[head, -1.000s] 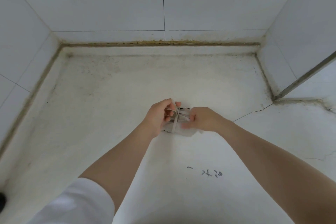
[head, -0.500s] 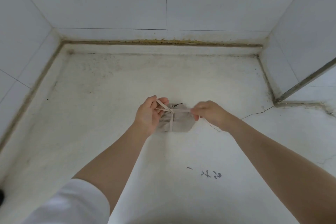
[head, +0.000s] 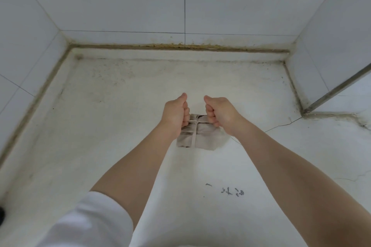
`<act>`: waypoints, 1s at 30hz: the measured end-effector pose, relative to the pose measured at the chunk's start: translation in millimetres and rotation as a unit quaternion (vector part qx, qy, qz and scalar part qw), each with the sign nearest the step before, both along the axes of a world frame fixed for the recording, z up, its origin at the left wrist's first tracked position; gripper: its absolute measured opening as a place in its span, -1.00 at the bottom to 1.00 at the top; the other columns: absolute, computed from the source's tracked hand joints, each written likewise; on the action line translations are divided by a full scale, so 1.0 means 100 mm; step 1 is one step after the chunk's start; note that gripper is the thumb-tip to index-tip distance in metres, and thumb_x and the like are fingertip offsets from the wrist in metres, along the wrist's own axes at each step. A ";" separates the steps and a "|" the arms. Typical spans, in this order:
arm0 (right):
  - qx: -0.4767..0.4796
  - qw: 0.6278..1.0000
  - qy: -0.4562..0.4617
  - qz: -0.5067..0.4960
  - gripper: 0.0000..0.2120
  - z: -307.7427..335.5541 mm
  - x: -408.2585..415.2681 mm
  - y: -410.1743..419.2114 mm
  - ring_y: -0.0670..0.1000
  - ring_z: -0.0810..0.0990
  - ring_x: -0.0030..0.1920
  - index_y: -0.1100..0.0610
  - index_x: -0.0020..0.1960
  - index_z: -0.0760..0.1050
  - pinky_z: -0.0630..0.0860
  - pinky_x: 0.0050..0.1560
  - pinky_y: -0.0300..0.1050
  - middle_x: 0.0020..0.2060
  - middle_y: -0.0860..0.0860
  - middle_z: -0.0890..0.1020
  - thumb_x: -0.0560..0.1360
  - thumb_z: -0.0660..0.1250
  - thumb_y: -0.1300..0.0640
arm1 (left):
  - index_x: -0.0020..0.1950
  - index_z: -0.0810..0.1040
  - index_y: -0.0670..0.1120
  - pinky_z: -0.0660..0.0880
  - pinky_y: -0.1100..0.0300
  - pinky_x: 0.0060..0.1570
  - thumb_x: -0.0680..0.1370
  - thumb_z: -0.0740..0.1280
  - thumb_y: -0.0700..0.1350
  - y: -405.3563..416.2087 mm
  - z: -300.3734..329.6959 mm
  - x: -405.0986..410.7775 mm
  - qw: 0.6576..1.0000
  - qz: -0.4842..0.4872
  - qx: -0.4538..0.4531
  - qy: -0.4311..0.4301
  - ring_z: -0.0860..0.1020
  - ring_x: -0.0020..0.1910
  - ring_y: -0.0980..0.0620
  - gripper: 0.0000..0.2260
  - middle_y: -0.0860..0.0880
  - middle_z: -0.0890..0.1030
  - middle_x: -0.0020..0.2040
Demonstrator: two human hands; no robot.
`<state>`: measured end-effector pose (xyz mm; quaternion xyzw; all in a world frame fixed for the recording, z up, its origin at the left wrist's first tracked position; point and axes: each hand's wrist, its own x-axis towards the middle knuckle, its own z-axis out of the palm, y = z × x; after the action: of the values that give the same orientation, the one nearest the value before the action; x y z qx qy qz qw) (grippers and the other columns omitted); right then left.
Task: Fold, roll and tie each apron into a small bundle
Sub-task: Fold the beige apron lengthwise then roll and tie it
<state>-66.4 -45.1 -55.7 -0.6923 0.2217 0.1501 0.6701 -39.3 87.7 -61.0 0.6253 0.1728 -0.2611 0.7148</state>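
- Your left hand [head: 175,115] and right hand [head: 220,113] are fisted, apparently pinching the tie strap [head: 194,133] ends.
- The apron bundle [head: 200,136] is soft and light; hold the straps, not the cloth.

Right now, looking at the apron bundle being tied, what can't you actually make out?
Head view only:
- Strap ends and any knot: hidden inside the fisted left hand and right hand.
- Far edge of the apron bundle: covered by both hands.
- Dark marks on the floor: too small to read.
- Dark object at the left edge: cut off.
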 end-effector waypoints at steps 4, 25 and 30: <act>-0.036 0.999 -0.012 -0.030 -0.56 0.09 0.00 0.00 -0.07 0.15 -0.59 0.08 -0.46 0.19 0.07 -0.56 -0.31 -0.62 -0.11 0.21 0.59 0.14 0.08 | -0.45 0.14 -0.02 0.03 0.20 -0.48 0.63 0.12 0.00 -0.06 0.07 -0.02 0.999 -0.027 0.011 -0.034 0.10 -0.57 0.08 -0.56 0.07 0.17 -0.57; -0.343 0.908 -0.238 0.042 -0.60 0.47 -0.20 -0.06 0.02 0.37 0.32 0.14 0.23 0.52 0.28 0.30 -0.20 0.31 0.05 0.45 0.44 0.25 0.36 | -0.16 0.63 0.06 0.16 0.09 0.34 0.62 0.04 0.14 -0.24 0.49 -0.13 0.829 -0.279 0.343 -0.344 0.23 0.33 0.00 -0.59 0.08 0.35 0.22; -0.188 0.959 -0.210 0.020 -0.86 0.60 -0.31 -0.13 -0.07 0.62 0.00 0.15 0.02 0.59 0.52 0.11 -0.16 -0.05 0.00 0.66 0.51 0.28 0.26 | -0.10 0.61 -0.12 0.23 0.19 0.19 0.64 -0.05 0.09 -0.28 0.63 -0.16 0.784 -0.296 0.359 -0.411 0.32 0.19 -0.01 -0.50 -0.02 0.34 0.08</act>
<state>-97.5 -57.9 4.1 -0.8263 0.0866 -0.0294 0.5558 -55.7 59.6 2.3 0.9052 -0.2498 -0.0977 0.3297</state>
